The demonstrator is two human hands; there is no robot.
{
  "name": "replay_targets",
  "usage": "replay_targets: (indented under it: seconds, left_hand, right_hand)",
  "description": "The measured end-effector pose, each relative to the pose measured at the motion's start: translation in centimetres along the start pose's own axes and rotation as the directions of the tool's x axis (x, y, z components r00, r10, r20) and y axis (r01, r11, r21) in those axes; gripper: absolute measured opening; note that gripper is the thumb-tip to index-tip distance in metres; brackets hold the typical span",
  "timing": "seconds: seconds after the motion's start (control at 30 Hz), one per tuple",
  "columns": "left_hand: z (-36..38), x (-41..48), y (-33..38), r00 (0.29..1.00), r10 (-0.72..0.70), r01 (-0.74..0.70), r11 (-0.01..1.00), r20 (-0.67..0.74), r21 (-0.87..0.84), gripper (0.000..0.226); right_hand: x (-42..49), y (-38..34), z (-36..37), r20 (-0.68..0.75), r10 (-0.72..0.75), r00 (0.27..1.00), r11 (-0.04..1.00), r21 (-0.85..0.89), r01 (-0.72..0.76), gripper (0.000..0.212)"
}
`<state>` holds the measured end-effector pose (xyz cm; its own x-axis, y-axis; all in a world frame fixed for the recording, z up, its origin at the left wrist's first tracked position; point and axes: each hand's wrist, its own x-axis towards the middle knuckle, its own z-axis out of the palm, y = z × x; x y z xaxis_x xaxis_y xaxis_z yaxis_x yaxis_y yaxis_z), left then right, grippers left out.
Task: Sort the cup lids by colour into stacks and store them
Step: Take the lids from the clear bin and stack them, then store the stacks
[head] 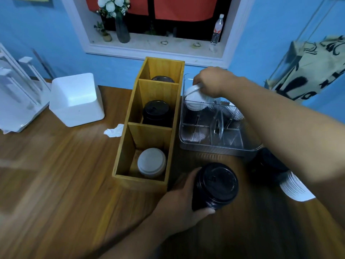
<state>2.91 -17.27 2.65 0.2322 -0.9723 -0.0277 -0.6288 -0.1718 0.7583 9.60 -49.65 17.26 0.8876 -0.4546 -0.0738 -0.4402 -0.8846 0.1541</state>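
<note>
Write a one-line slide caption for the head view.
Left hand holds a black lid stack while right hand grips white lids at the clear tray, beside the wooden organiser.

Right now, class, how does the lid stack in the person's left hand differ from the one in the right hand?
Colour: the left hand holds a black stack, the right hand a white stack. Place: the black stack is near, over the wooden table; the white stack is farther, at the clear plastic organiser. Pose: the black stack stands roughly upright, the white one tilts. Both are nested cup lids, each gripped by one hand.
</note>
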Motion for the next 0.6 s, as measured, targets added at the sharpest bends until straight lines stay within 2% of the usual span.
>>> replay_targets:
  seconds: [0.1, 0.23, 0.33, 0.4, 0.5, 0.6]
  left_hand:
    - [0.1, 0.0, -0.1, 1.000, -0.009, 0.009, 1.000, -0.004, -0.006, 0.106]
    - [0.0, 0.1, -0.1, 1.000, -0.013, 0.013, 1.000, -0.007, -0.007, 0.103]
    - [0.1, 0.1, -0.1, 1.000, -0.019, 0.019, 1.000, -0.012, 0.003, 0.104]
    - [0.2, 0.0, -0.3, 1.000, -0.017, 0.018, 1.000, -0.023, 0.018, 0.105]
    - [0.2, 0.0, -0.2, 0.999, -0.012, 0.012, 1.000, -0.034, 0.009, 0.104]
    - [0.3, -0.1, -0.1, 0.998, -0.014, 0.015, 1.000, -0.062, 0.015, 0.105]
  right_hand:
    - [-1.2, 0.6, 0.1, -0.168, 0.026, 0.985, 0.998, -0.046, -0.034, 0.032]
    - [-3.7, 0.8, -1.5, -0.399, 0.038, 0.916, 0.997, -0.052, -0.064, 0.024]
    - [-7.2, 0.7, -2.3, -0.555, 0.086, 0.827, 0.996, 0.041, -0.076, 0.021]
    - [-11.4, 0.2, -1.6, -0.635, 0.151, 0.757, 0.985, 0.161, -0.062, 0.022]
    - [-20.3, -1.8, 1.7, -0.652, 0.241, 0.719, 0.944, 0.329, -0.018, 0.023]
    - [-28.4, -4.1, 6.8, -0.583, 0.252, 0.772, 0.914, 0.406, 0.009, 0.023]
